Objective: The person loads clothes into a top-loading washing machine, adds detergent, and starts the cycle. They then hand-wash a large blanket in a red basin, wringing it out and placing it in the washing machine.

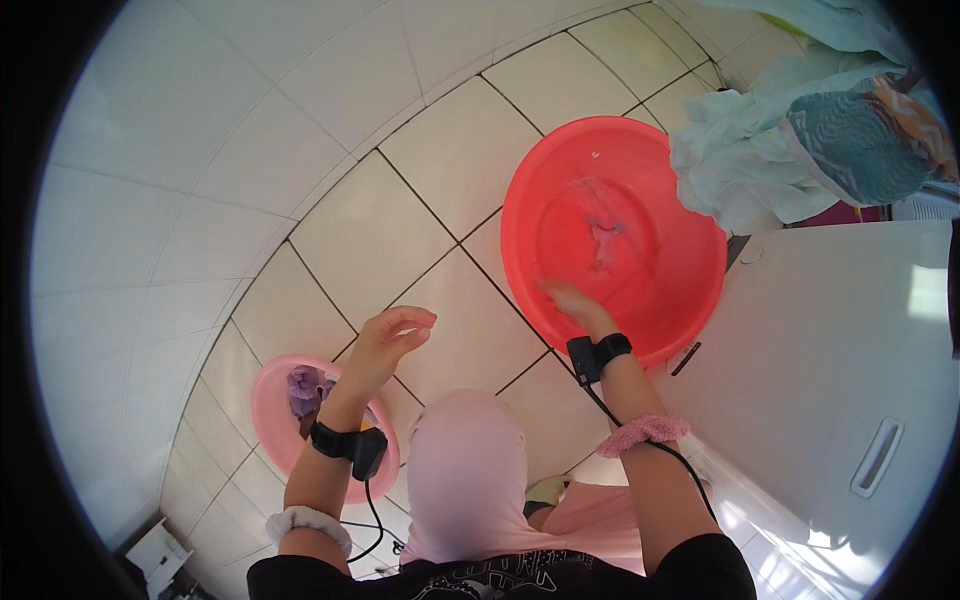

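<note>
My left hand (391, 341) hovers above the tiled floor, thumb and fingers loosely curved with a gap between them and nothing visible inside. Below its wrist is a pale pink basin (271, 397) with a bunched purple cloth (304, 382) in it, partly hidden by my forearm. My right hand (579, 304), slightly blurred, reaches over the near side of a large red basin (529, 187) and appears to hold nothing. At the bottom of the red basin is a small pinkish and bluish patch (602, 234); whether it is cloth or a printed pattern I cannot tell.
A white appliance or cabinet (795, 330) with a recessed handle (877, 457) stands close on the right. Pale green fabric (727, 157) and a teal patterned cloth (855, 146) overhang the red basin's far right rim. White tiled wall (210, 157) runs along the left.
</note>
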### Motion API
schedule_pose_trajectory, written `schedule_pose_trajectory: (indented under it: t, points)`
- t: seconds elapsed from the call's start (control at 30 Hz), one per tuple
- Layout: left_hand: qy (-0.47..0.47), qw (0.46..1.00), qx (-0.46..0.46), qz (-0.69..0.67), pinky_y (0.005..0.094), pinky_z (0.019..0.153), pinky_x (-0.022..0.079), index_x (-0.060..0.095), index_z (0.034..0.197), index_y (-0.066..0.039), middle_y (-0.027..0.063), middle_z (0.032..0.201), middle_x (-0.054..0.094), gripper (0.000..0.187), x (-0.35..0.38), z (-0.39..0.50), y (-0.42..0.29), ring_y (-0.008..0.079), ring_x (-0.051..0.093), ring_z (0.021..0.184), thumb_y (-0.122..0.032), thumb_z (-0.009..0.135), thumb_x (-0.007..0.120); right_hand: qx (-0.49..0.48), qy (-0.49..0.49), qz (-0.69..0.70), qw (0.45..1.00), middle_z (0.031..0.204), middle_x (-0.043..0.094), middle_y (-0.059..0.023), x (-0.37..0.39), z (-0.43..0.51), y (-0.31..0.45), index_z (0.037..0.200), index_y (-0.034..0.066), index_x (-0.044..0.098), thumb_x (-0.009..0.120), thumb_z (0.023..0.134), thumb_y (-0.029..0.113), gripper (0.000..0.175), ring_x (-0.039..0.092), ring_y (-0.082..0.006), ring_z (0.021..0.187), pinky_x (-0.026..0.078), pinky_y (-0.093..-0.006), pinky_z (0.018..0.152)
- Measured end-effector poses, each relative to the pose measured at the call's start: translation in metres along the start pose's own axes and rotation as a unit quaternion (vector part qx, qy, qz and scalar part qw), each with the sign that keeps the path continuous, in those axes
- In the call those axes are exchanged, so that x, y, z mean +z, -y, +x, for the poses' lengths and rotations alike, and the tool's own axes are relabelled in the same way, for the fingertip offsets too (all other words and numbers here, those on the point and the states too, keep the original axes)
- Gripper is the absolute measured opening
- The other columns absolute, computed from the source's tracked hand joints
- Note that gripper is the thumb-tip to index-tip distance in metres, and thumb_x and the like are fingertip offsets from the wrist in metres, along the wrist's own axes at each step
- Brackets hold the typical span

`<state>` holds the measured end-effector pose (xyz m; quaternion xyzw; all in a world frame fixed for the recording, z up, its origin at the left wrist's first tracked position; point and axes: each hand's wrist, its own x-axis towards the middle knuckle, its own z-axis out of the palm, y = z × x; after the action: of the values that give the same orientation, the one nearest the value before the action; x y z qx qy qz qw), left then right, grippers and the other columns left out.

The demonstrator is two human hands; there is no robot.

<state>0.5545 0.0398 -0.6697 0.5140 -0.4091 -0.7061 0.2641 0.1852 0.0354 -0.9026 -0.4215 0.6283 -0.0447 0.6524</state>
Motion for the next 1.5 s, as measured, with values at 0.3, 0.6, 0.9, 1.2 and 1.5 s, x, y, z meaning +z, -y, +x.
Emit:
schedule_pose_trajectory:
  t: [0.3,0.6,0.9,1.2,1.5]
  points:
    - [0.006,1.000,0.023,0.010,0.0318,0.096,0.047,0.068,0.106,-0.005,0.0029,0.109,0.067,0.017,0.010,0.001,-0.050,0.0137,0.060,0.105,-0.014,0.092,0.065,-0.019,-0.144,0.150,0.978,0.127,0.063,-0.0083,0.004,-0.021,-0.016,0.135,0.0045,0.058,0.056,0.098,0.020,0.040,0.058,-0.0194,0.113,0.045,-0.0317,0.096]
    - [0.011,0.999,-0.002,0.030,0.0338,0.098,0.048,0.066,0.110,-0.004,0.0047,0.113,0.066,0.020,0.009,-0.007,-0.040,0.0156,0.060,0.109,-0.017,0.094,0.064,-0.129,-0.109,0.015,0.985,0.115,0.069,-0.0103,0.014,0.045,-0.059,0.123,0.0032,0.066,0.059,0.095,0.012,0.030,0.062,-0.0187,0.108,0.048,-0.0310,0.092]
    - [0.007,1.000,-0.004,-0.007,0.0307,0.094,0.047,0.068,0.109,-0.004,0.0036,0.108,0.067,0.019,0.009,-0.005,-0.046,0.0141,0.060,0.105,-0.012,0.091,0.065,-0.068,-0.075,0.096,0.990,0.106,0.072,-0.0068,0.004,0.000,-0.013,0.114,0.0003,0.070,0.059,0.093,0.007,0.025,0.063,-0.0135,0.094,0.049,-0.0280,0.086]
    - [0.022,1.000,0.009,-0.017,0.0316,0.095,0.049,0.068,0.109,-0.004,0.0050,0.111,0.067,0.019,0.014,0.000,-0.053,0.0153,0.061,0.107,-0.012,0.092,0.064,-0.135,-0.157,0.035,0.978,0.105,0.073,-0.0095,0.017,0.009,-0.022,0.112,-0.0004,0.071,0.061,0.092,0.008,0.024,0.066,-0.0182,0.099,0.050,-0.0304,0.089]
    - [0.023,1.000,0.003,-0.001,0.0320,0.095,0.049,0.067,0.110,-0.005,0.0045,0.111,0.067,0.020,0.013,-0.001,-0.048,0.0156,0.061,0.107,-0.016,0.093,0.064,-0.097,-0.125,-0.005,0.987,0.106,0.073,-0.0144,0.016,-0.021,-0.006,0.107,-0.0016,0.073,0.063,0.091,0.013,0.024,0.068,-0.0213,0.100,0.050,-0.0318,0.089]
